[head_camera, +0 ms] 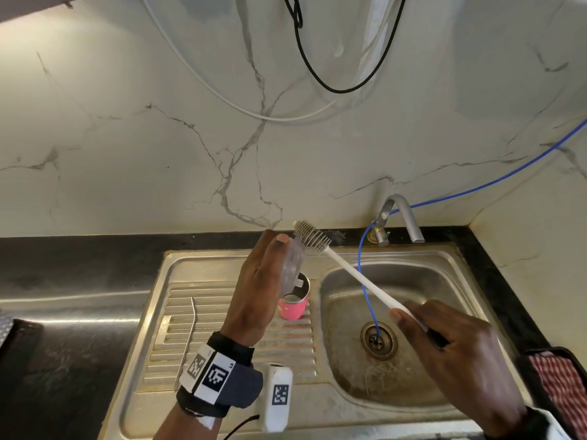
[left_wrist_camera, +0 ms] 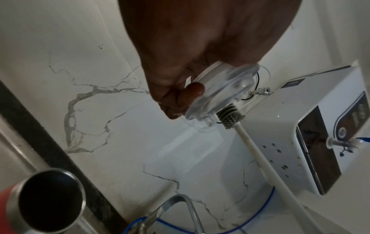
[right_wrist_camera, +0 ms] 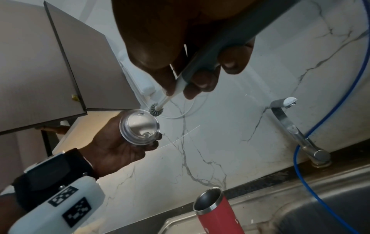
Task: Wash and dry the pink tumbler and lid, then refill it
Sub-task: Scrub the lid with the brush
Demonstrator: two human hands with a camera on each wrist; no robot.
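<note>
Left hand [head_camera: 254, 281] up above the sink's drainboard [head_camera: 222, 312], thumb and fingertips pinching the clear lid [head_camera: 292, 268] by its rim. Lid standing on edge, flat faces turned sideways, 1 face toward the palm and the other toward the basin side. Small spout tab at its lower edge, hanging right over the tumbler's mouth in the head view.

Right hand [head_camera: 451, 350] out over the sink basin [head_camera: 397, 296], fingers wrapped round the dark grip end of the bottle brush [head_camera: 349, 274]. Long axis of the brush running on a diagonal: handle low and near at the right, white shaft climbing up and away to the left, grey bristle head [head_camera: 309, 233] at the far top end. Bristles right up against the lid's upper rim; touching or a hair apart, hard to say from these angles.

Pink tumbler [head_camera: 293, 304] standing upright on the drainboard, just left of the basin, open steel mouth pointing straight up, no lid on it. Bent metal straw [head_camera: 189, 338] lying lengthwise on the drainboard ridges, well left of the tumbler.

Tap [head_camera: 398, 217] behind the basin at the back of the dark desk [head_camera: 79, 265], blue hose [head_camera: 365, 281] dropping from it down into the drain.
</note>
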